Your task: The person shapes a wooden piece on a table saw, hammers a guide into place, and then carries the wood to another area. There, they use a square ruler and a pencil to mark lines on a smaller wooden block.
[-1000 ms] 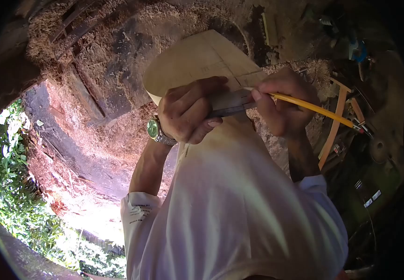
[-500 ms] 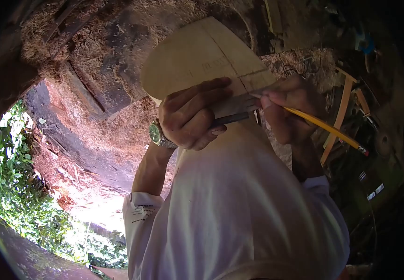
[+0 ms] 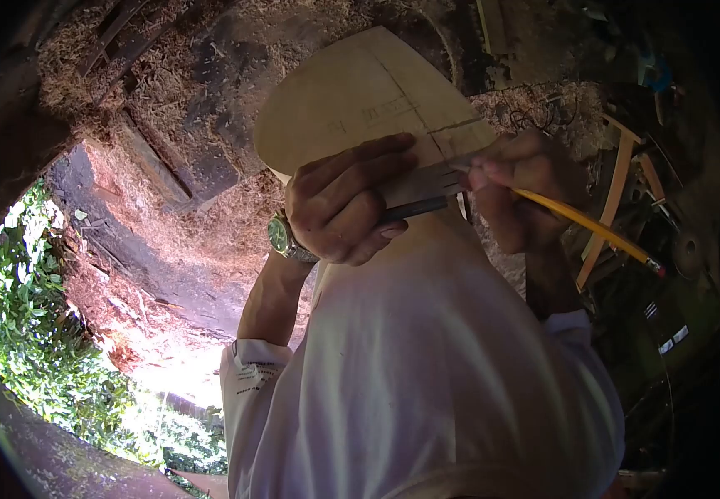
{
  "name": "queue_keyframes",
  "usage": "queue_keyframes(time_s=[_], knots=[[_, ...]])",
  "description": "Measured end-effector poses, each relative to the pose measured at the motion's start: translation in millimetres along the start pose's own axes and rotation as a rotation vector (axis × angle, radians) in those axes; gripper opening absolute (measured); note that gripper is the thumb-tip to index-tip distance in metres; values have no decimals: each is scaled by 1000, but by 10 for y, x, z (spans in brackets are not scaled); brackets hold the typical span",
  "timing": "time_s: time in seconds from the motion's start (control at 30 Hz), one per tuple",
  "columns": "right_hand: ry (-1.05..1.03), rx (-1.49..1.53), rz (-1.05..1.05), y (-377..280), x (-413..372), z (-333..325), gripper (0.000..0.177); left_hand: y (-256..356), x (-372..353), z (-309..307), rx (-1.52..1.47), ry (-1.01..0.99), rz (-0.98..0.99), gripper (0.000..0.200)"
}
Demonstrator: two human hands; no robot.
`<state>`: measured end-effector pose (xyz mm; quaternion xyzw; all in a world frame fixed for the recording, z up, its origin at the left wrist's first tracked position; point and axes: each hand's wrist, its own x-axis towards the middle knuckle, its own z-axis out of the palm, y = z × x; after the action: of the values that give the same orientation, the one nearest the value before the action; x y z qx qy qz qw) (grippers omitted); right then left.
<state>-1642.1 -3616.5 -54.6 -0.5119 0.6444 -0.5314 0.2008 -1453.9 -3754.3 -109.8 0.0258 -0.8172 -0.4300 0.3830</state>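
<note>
A pale, rounded flat board [image 3: 318,108] with dark pencil lines and faint writing on its face is in front of my body. My left hand [image 3: 343,200] is closed at its lower edge, fingers across the face and thumb against a dark, narrow bar [image 3: 416,208]. Whether the bar is part of a larger tool is hidden by the fingers. My right hand [image 3: 518,187] pinches a yellow pencil [image 3: 589,224] near its point, eraser end sloping down to the right. The pencil's tip is at the board's right side, beside short dark marks.
Wood shavings [image 3: 160,75] and a plank [image 3: 156,158] lie on the ground at upper left. Orange-brown wooden strips [image 3: 609,200] are at right, with a blue object [image 3: 658,79] above them. Green plants [image 3: 11,291] grow at lower left.
My right hand and the pencil have shifted slightly right, with the tip a little away from its former spot. My left hand keeps its hold; the view has moved slightly.
</note>
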Motion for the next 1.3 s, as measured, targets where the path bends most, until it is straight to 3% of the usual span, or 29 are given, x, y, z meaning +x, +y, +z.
queue_keyframes(time_s=[0.7,0.8,0.83,0.9,0.93,1.03,1.1,1.17,1.23,1.3], knots=[[40,-57,-2,-15,223,75,21,-131,151,-108,-6,28,-10,40],[208,310,243,-31,143,109,9,-145,198,-135,-22,44,-81,34],[210,392,237,-23,124,90,6,-150,242,-175,-22,32,-120,32],[207,555,221,13,88,-24,17,-141,355,-227,-3,30,-230,27],[156,562,152,39,88,-85,35,-124,420,-245,15,39,-302,25],[230,301,380,-160,3,-121,41,-97,571,-245,45,65,-537,22],[150,136,522,-204,-163,-112,43,-120,689,-222,50,81,-648,24],[79,47,596,-236,-255,-33,46,-178,764,-220,102,58,-644,26],[-1,56,657,-318,-275,-10,38,-259,809,-229,164,14,-601,28],[-78,20,681,-347,-276,13,30,-282,843,-224,133,91,-595,21]])
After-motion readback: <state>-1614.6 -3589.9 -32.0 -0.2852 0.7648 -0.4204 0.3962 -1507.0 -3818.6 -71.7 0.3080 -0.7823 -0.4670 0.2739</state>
